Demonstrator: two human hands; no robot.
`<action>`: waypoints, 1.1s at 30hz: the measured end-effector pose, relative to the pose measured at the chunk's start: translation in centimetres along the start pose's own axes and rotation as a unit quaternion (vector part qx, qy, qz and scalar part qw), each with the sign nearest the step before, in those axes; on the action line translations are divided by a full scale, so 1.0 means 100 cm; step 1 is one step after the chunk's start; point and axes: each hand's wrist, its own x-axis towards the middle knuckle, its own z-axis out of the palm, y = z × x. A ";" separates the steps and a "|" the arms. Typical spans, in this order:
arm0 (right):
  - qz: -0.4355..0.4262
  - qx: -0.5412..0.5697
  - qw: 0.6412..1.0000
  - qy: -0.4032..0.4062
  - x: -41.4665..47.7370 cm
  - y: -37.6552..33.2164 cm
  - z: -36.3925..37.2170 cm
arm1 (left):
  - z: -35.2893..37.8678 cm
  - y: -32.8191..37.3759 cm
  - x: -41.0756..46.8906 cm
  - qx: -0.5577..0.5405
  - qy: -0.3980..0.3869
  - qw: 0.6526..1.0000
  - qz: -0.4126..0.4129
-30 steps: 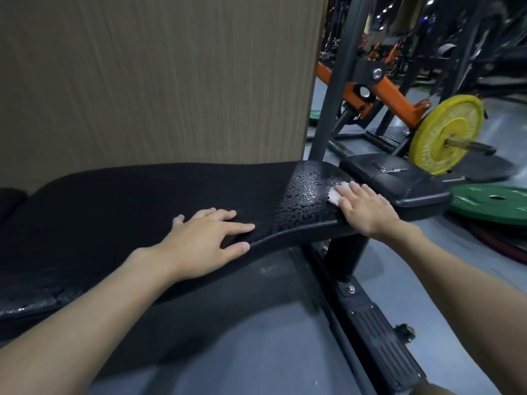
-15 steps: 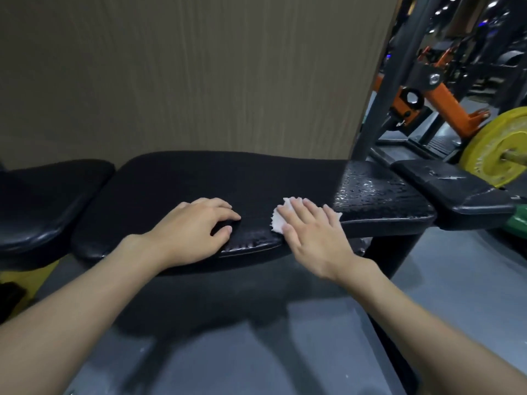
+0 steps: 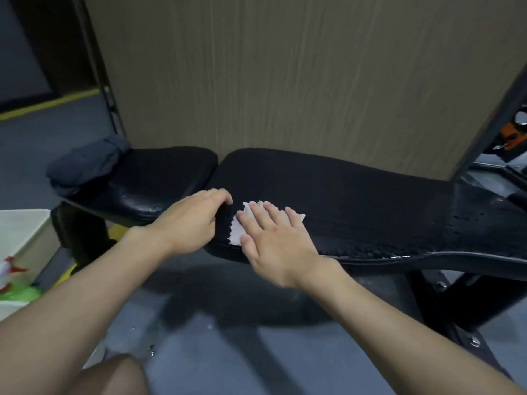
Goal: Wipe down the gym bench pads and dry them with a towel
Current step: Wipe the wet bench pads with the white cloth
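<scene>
Right hand: the right hand lies flat with fingers straight and spread, pressing a white wipe onto the pad.
Wipe: crumpled, mostly under the palm, at the near left end of the long pad; its edges show left of and beyond the fingers.
Left hand: the left hand is just left of the wipe, fingers curled over the long pad's left end at the gap.
Long pad: black, running right; droplets glisten on its right part.
Seat pad: the seat pad sits left of the gap.
Towel: a grey towel is bunched on the seat pad's far left end.
Behind: a wood-grain panel.
</scene>
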 end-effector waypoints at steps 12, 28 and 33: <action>-0.098 -0.122 0.983 0.092 0.000 -0.025 0.023 | -0.008 0.000 -0.007 -0.162 0.050 0.985 -0.029; 0.057 -0.089 0.940 0.325 -0.044 0.018 0.072 | 0.012 0.055 0.030 -0.075 -0.040 0.996 -0.003; 0.057 -0.121 0.912 0.387 -0.075 0.072 0.089 | 0.021 0.087 0.040 -0.031 -0.099 0.994 0.038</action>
